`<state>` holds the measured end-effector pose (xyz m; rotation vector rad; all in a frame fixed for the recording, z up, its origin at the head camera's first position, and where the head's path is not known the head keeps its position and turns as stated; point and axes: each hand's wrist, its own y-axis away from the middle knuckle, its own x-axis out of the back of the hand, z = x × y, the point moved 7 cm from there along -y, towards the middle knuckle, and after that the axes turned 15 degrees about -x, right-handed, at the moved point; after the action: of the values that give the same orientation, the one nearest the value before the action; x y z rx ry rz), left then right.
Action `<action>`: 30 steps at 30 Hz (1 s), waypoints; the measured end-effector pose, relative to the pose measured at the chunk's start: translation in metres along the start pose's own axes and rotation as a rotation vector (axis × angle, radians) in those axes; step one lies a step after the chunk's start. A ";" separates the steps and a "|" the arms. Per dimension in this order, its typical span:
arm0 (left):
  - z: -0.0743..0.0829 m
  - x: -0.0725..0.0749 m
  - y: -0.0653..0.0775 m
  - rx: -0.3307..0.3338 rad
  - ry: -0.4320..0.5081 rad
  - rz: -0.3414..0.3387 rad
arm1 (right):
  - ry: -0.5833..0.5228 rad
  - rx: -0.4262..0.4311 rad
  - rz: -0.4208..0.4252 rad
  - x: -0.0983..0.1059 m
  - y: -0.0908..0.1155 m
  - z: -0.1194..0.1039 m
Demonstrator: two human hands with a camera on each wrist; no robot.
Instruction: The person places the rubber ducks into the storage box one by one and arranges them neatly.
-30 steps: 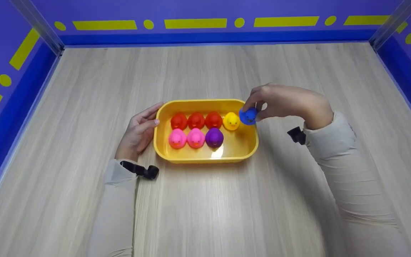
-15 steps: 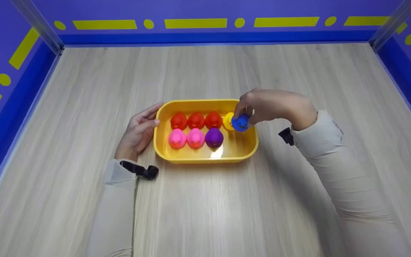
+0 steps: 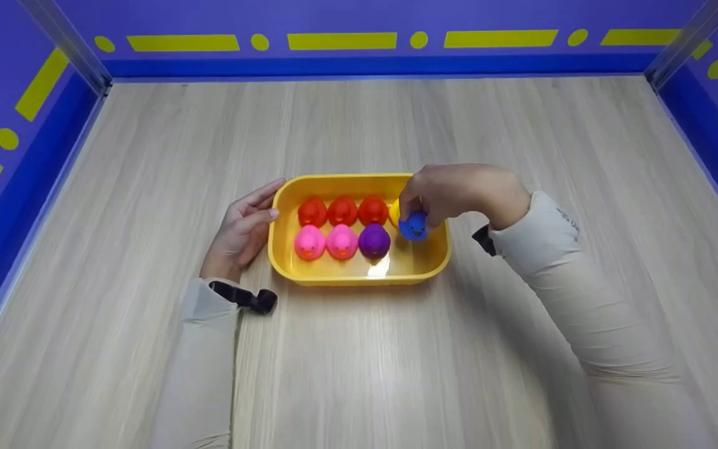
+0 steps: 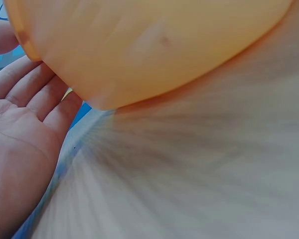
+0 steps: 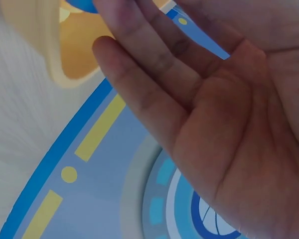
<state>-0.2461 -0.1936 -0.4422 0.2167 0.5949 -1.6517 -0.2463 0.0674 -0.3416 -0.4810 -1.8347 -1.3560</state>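
Note:
A yellow tub (image 3: 359,279) stands on the table, holding two rows of toy ducks. In its far row are three red ducks, including the middle red duck (image 3: 342,211), and a yellow duck (image 3: 394,213) partly hidden by fingers. Two pink ducks, one a pink duck (image 3: 310,242), and a purple duck (image 3: 374,241) form the near row. My right hand (image 3: 459,190) pinches a blue duck (image 3: 413,227) between thumb and fingers, over the tub's right part beside the purple one. My left hand (image 3: 240,231) rests against the tub's left end, its fingers (image 4: 35,84) fairly straight along the outer wall.
The pale wood-grain table (image 3: 359,362) reaches out around the tub. Blue-purple panels with yellow marks, such as the back panel (image 3: 340,19), border it at the back and both sides.
The right hand has carried the blue duck left and toward me, from the tub's right rim to the spot right of the purple duck. The left hand and tub stay put.

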 end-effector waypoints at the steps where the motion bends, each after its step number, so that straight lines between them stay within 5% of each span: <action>1: 0.000 0.000 0.000 0.002 -0.002 0.001 | 0.001 0.002 -0.003 -0.001 0.000 -0.001; 30: 0.001 0.000 0.000 0.010 -0.005 0.001 | 0.030 -0.041 -0.057 -0.007 -0.008 -0.011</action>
<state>-0.2456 -0.1938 -0.4415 0.2206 0.5829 -1.6543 -0.2432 0.0551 -0.3503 -0.4304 -1.8109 -1.4342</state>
